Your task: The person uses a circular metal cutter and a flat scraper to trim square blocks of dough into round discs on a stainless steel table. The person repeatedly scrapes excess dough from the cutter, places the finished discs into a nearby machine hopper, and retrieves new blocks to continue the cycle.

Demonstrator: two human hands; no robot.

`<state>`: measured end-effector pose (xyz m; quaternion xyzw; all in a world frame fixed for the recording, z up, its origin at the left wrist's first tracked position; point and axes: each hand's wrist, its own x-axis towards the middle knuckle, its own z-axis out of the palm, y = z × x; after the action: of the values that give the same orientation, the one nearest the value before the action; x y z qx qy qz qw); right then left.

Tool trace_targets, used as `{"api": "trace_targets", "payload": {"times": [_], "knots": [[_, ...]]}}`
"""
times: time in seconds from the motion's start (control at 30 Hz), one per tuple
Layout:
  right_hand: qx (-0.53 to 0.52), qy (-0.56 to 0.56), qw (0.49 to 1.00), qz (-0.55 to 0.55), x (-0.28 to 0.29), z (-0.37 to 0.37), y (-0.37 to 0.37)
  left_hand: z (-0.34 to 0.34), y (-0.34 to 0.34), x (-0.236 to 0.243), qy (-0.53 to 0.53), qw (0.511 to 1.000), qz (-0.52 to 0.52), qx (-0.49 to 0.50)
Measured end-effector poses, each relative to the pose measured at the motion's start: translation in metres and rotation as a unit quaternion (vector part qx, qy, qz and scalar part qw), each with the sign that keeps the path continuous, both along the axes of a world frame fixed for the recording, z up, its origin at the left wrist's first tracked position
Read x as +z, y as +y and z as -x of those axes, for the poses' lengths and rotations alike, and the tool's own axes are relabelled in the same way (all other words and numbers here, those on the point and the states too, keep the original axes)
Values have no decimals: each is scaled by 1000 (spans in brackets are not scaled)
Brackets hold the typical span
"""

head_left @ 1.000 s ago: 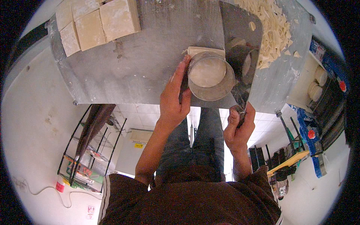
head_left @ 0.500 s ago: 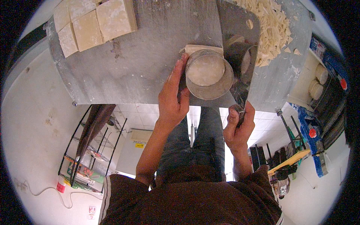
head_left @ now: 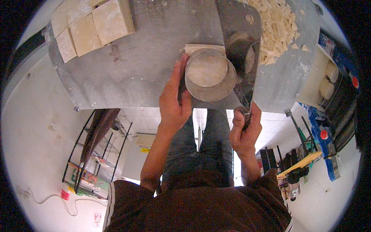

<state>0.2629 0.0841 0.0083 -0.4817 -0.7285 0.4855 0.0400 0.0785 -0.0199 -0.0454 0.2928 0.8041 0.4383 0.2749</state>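
Note:
A round metal ring [head_left: 215, 92] rests upright over a stack of pale dough sheets [head_left: 205, 48], whose straight edge shows beyond it. Floury dough [head_left: 208, 72] is visible inside the ring. My left hand [head_left: 174, 101] holds the ring's left side, its fingers stretched along the ring and dough and its thumb nearer me. In my right hand [head_left: 247, 129] is the handle of a broad cleaver [head_left: 241, 29]. The blade stands along the right side of the ring and dough, reflecting the ring. Whether its edge touches the dough I cannot tell.
The metal table [head_left: 154, 69] carries several floury square dough stacks [head_left: 114, 23] at far left. A heap of dough scraps [head_left: 276, 33] lies beyond the blade at right. Two pale dough rounds [head_left: 327, 89] sit at the far right. Below the table stands a black wire shelf [head_left: 77, 158].
The view has shifted slightly, moving the table's contents a little left in the picture. My hands, the ring and the cleaver keep nearly the same places relative to one another.

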Motion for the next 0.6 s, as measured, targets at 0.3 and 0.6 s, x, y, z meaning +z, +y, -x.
{"api": "trace_targets", "payload": {"times": [0.3, 0.6], "knots": [[34, -55, 998, 11, 16, -16, 32, 13, 9, 27, 46, 994, -97, -12], [123, -95, 987, 40, 28, -23, 67, -8, 30, 44, 35, 999, -25, -26]]}}
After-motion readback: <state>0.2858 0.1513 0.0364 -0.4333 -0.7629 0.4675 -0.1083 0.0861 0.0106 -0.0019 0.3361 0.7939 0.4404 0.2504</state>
